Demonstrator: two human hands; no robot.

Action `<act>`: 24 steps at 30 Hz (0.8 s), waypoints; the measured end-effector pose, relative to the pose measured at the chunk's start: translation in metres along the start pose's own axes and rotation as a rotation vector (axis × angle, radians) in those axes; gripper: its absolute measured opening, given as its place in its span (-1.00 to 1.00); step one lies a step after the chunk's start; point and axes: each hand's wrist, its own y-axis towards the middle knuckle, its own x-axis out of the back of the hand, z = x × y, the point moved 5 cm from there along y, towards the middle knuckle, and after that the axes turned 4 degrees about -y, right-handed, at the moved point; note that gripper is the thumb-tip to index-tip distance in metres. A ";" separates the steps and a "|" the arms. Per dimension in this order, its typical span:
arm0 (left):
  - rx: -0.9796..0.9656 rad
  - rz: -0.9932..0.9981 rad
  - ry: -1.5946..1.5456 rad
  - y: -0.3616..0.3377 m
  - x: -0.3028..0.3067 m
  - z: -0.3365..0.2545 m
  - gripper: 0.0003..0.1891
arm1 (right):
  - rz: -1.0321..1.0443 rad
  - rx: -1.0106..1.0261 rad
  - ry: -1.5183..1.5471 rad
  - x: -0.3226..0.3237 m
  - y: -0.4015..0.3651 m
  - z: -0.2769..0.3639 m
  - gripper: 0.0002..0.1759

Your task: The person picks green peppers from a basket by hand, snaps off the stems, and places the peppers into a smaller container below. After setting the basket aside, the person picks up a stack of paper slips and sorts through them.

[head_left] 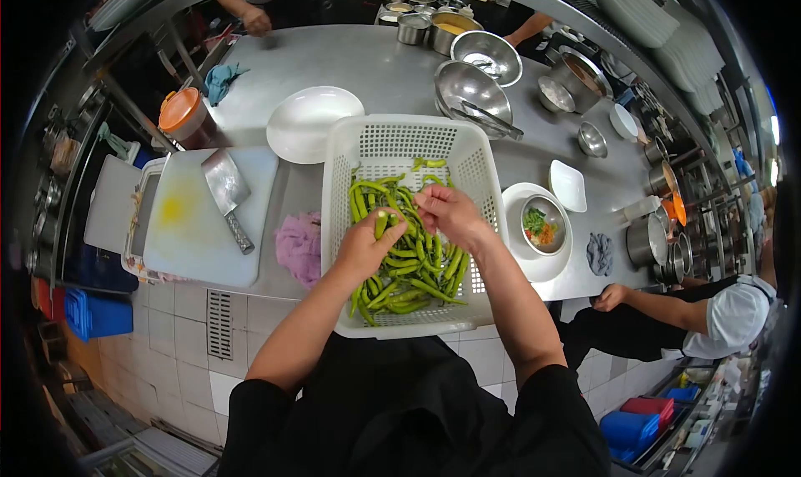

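Observation:
A white perforated plastic basket (410,131) stands at the front edge of the steel table. Long green chili peppers (409,281) lie in a heap inside it. Over the heap, my left hand (365,245) is closed around a green chili pepper (381,224), whose end shows between thumb and fingers. My right hand (455,214) is just to its right, fingertips pinched together above the peppers. What those fingertips hold, if anything, is too small to make out.
Left of the basket are a purple cloth (299,248) and a cutting board (204,252) bearing a cleaver (225,183). A white oval plate (313,123) sits behind. To the right, a metal bowl (542,225) holds chopped ingredients. Another person's hand (612,297) is at the right.

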 end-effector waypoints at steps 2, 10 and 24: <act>0.063 -0.058 -0.027 0.000 0.005 0.002 -0.65 | -0.170 0.159 -0.785 0.016 0.005 0.024 -0.78; 0.180 -0.093 -0.663 0.007 0.005 0.015 -0.83 | -0.532 -0.198 -1.725 0.101 0.046 -0.040 -0.56; 0.268 -0.155 -0.608 0.007 0.015 0.024 -0.81 | -0.360 0.085 -1.391 0.068 0.054 0.002 -0.67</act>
